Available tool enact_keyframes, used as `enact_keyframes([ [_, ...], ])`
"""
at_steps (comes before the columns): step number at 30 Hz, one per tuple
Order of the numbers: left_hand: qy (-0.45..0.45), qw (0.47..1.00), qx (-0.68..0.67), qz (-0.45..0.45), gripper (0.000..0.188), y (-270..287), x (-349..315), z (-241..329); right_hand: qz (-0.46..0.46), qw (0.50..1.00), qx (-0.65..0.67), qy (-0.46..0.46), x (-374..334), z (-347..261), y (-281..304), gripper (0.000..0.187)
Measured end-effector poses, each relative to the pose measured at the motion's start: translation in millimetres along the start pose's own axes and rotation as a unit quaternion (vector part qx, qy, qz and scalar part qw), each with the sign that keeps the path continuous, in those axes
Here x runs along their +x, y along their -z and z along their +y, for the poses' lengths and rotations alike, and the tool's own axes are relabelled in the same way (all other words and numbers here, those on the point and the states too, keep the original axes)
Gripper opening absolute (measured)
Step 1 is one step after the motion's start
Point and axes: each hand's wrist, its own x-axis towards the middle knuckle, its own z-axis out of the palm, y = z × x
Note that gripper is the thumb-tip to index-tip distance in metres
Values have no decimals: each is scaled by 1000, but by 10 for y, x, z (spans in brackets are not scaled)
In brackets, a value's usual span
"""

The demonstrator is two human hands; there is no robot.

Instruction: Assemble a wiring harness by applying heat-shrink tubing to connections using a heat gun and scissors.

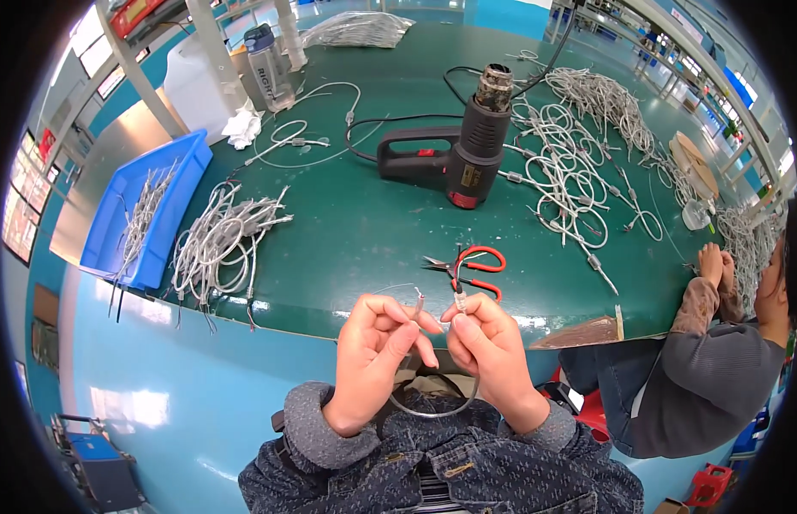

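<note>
A short grey cable (434, 415) hangs in a loop below my hands, its two ends running up between them. My left hand (374, 360) pinches one end, where a thin wire tip sticks up above the fingers. The other end, with a whitish section and dark and red leads above it, is gripped between the thumb and forefinger of my right hand (494, 355). Just beyond the right fingertips lie red-handled scissors (486, 257) on the green table, partly crossed by the leads. Both hands are at the table's near edge.
A black heat gun (480, 146) stands upright mid-table. Coiled cables lie left (223, 244) and right (561, 163). A blue tray (180, 184) with wires sits far left, near a bottle (268, 73) and white jug (193, 86). At right, a co-worker (715, 377) handles cables.
</note>
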Motion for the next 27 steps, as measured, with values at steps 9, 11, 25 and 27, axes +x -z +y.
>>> enact_keyframes([
  [9, 83, 990, -117, -1, 17, -5, 18, 11, -5, 1000, 10, -21, 61, 67, 0, 12],
  [11, 86, 989, -117, 8, 18, -2, 14, 17, -3, 1000, 9, -26, 63, 64, -4, 13],
  [25, 73, 996, -49, 16, 21, 89, -10, -4, -252, 966, -63, 15, -21, -53, 128, 14],
  [27, 55, 998, -13, 23, 23, 82, 15, -41, -235, 957, -163, -50, -11, -42, 61, 13],
])
